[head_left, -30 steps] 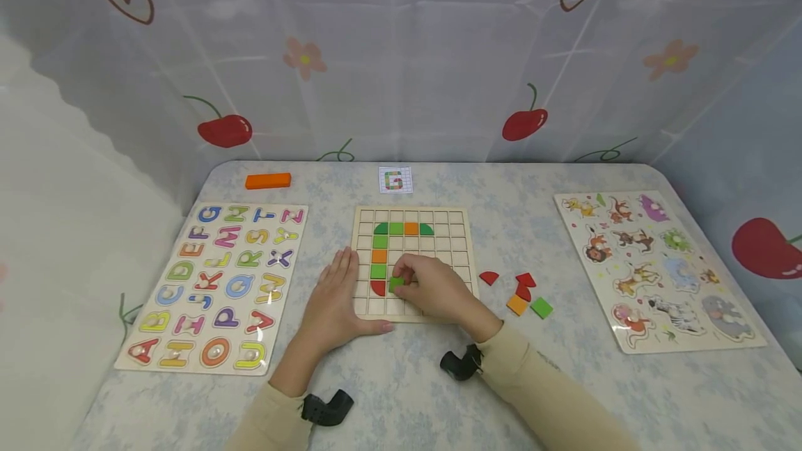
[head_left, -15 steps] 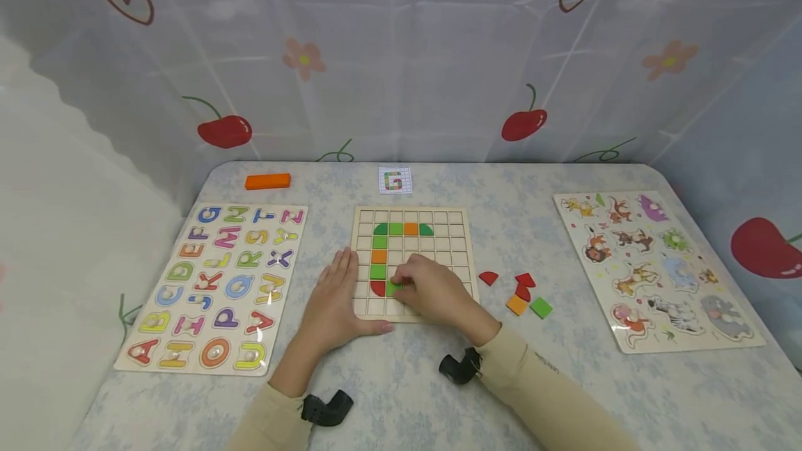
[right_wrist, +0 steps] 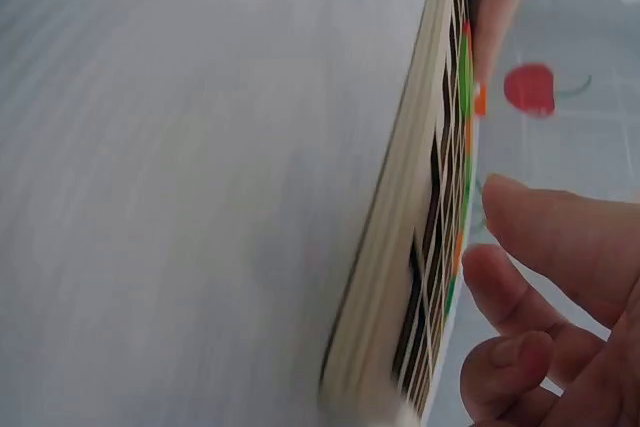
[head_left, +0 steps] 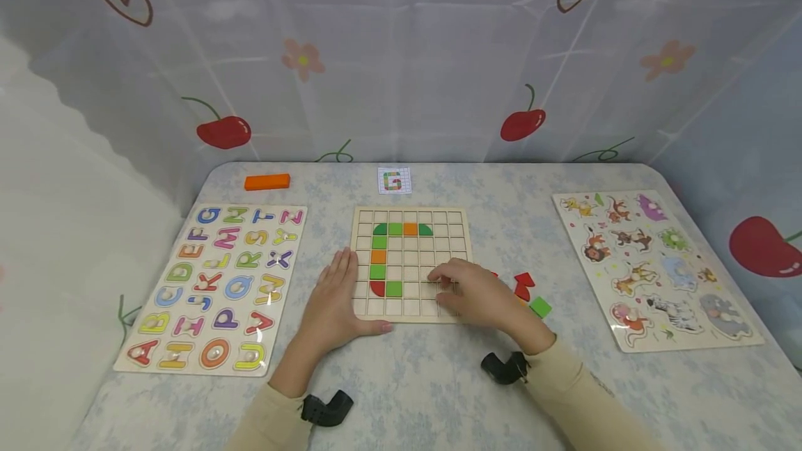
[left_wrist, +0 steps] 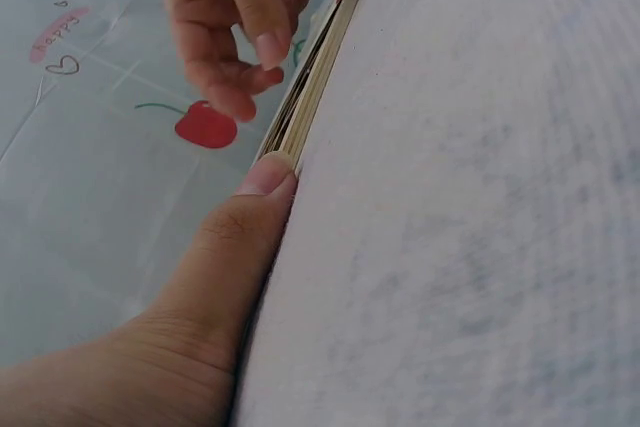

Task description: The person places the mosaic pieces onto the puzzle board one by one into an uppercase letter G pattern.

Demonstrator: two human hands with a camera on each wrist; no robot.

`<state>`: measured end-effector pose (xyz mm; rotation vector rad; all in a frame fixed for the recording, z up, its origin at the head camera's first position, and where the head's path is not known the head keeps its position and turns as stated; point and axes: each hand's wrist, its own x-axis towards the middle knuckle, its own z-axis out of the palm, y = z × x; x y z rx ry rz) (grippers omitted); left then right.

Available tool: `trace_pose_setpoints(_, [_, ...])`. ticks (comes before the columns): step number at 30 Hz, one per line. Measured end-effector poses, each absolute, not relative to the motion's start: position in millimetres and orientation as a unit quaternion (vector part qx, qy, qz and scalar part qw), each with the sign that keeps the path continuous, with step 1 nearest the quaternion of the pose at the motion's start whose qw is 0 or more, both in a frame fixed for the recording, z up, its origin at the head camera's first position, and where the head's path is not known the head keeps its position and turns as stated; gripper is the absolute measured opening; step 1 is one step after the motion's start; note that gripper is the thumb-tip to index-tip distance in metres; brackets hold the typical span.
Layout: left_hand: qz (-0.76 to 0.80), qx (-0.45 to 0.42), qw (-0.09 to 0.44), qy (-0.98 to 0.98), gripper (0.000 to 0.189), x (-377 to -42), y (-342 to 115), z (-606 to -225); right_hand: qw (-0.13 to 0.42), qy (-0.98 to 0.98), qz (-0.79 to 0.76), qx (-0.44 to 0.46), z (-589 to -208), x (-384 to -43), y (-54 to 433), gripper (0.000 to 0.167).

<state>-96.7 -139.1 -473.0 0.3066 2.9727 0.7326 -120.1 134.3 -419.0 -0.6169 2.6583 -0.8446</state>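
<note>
A square wooden grid board [head_left: 410, 209] lies at the middle of the table. My left hand [head_left: 333, 303] rests against its left edge with straight fingers, the thumb [left_wrist: 225, 242] along the near edge. Over the board's right part hovers my right hand [head_left: 485, 294]; its fingers are loosely bent and a gap shows between thumb and fingertips. In the grid, green and orange square tiles and quarter-circle tiles form a bracket shape. At its lower end, a green square tile [head_left: 393, 289] sits right of a red quarter-circle tile [head_left: 377, 289].
Loose tiles, among them a green square [head_left: 540, 307] and a red piece [head_left: 524, 279], lie beside my right wrist. A pattern card [head_left: 394, 181] and an orange bar [head_left: 266, 182] lie farther back. An alphabet puzzle [head_left: 216, 291] flanks the left, an animal puzzle [head_left: 658, 273] the right.
My right hand has set the green square tile into the cell beside the red quarter circle, let go, and moved right. My left hand has stayed in place.
</note>
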Motion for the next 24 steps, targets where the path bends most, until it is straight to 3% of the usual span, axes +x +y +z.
trace_pose_setpoints(13, [0.235, 0.103, 0.031, 0.966, 0.143, -97.7, -138.8, -475.1, 0.135, 0.931, -0.251, -0.229, -412.2, -113.5, 240.9, 0.027])
trace_pose_setpoints(20, [0.238, 0.102, 0.031, 0.965, 0.143, -97.7, -140.6, -476.3, 0.187, 0.921, -0.259, -0.221, -410.0, -112.8, 260.1, 0.031])
trace_pose_setpoints(24, [0.239, 0.102, 0.029, 0.965, 0.144, -97.7, -141.0, -477.1, 0.180, 0.925, -0.252, -0.220, -413.0, -113.9, 258.6, 0.031])
